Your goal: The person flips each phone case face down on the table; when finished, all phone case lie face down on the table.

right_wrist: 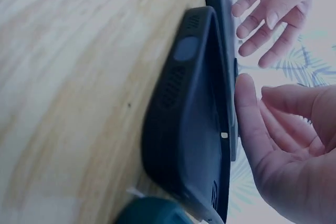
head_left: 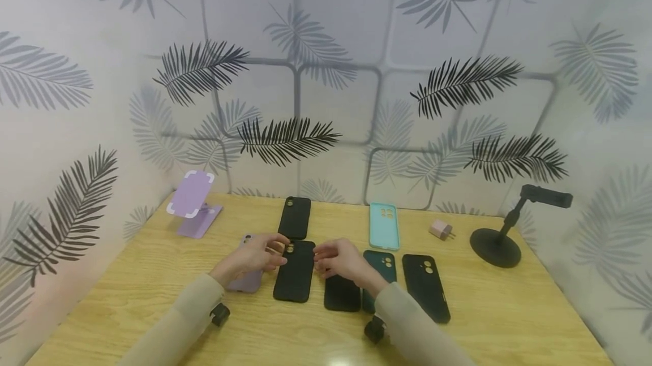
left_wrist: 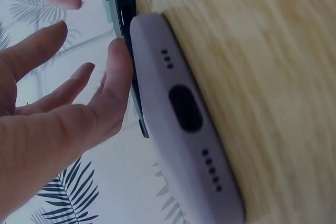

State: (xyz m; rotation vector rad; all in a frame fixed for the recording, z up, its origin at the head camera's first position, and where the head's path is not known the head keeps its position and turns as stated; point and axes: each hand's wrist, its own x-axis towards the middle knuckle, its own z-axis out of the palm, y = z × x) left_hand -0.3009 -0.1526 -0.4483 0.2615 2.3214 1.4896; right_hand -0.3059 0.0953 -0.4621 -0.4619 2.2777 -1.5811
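A wooden table [head_left: 153, 298] fills the lower half of the head view, set against leaf-print walls. Phone cases lie in loose rows near the centre. Both hands hover over a black case [head_left: 295, 271] at centre frame. The left hand [head_left: 257, 253] reaches in from the lower left, fingers loosely spread and holding nothing, above a lilac case [head_left: 248, 281] that lies just beside the black one. The right hand [head_left: 340, 258] comes in from the lower right, fingers relaxed and apart, also empty, above a second black case [head_left: 342, 293].

In the left wrist view the lilac case [left_wrist: 184, 124] rests flat on the wood, port cutouts facing the camera, fingers close beside it but not touching. The right wrist view shows the second black case [right_wrist: 186, 108] edge-on, fingertips near its rim.

To lift the centre black case cleanly, it seems best to pinch its two long edges (the neighbours lie very close) and raise it straight up.

Further back, at centre right, lies a mint case [head_left: 384, 224]; a lilac phone stand [head_left: 193, 205] sits at left.
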